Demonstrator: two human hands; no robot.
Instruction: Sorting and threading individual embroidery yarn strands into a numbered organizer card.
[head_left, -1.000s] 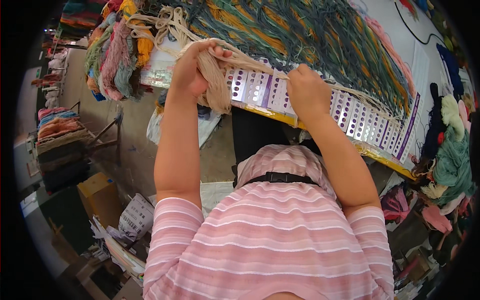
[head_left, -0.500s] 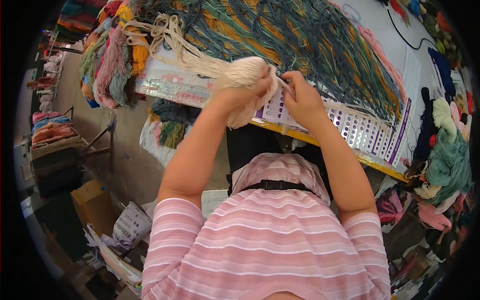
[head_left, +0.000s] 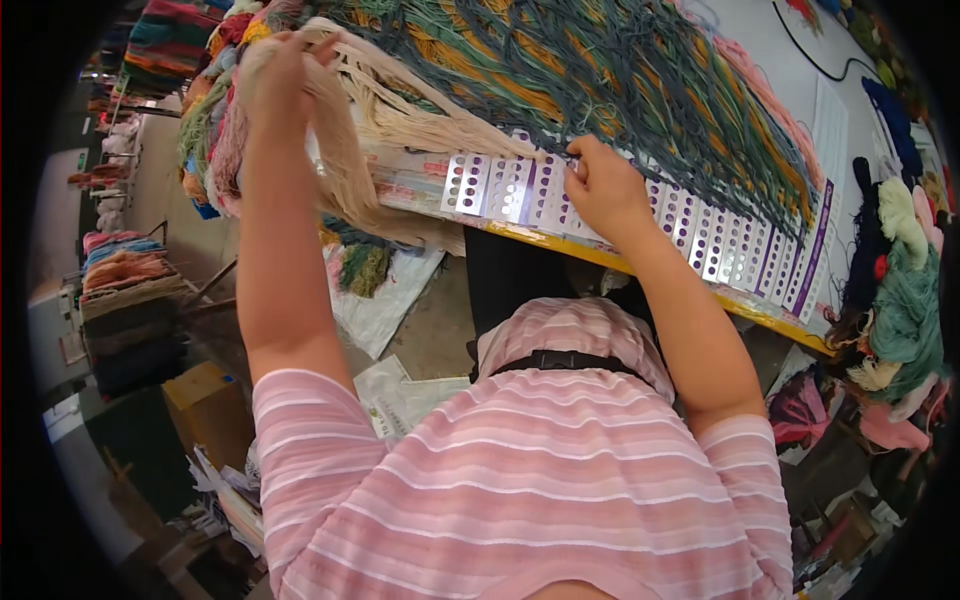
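Note:
My left hand (head_left: 282, 75) is raised at the far left of the table, its fingers wrapped round a thick hank of cream yarn (head_left: 345, 150). Loose lengths of that yarn hang over the table's front edge, while other strands stretch right across the cards. My right hand (head_left: 607, 192) is closed in a pinch above the row of white cards with punched holes (head_left: 500, 188), close to where the cream strands end. What its fingertips hold is too small to make out. Beyond it spreads a wide layer of dark blue-green and mustard yarn (head_left: 560, 75).
Yellow tape (head_left: 560, 243) runs along the table's front edge. Bundles of coloured yarn (head_left: 215, 140) hang at the left corner, and more hanks (head_left: 895, 300) hang at the right. A black cable (head_left: 800, 50) lies at the far right. A cardboard box (head_left: 208, 410) stands at the lower left.
My left hand has moved away from my right hand, far to the left, carrying the cream yarn and drawing its strands out across the cards. My right hand has stayed nearly in place.

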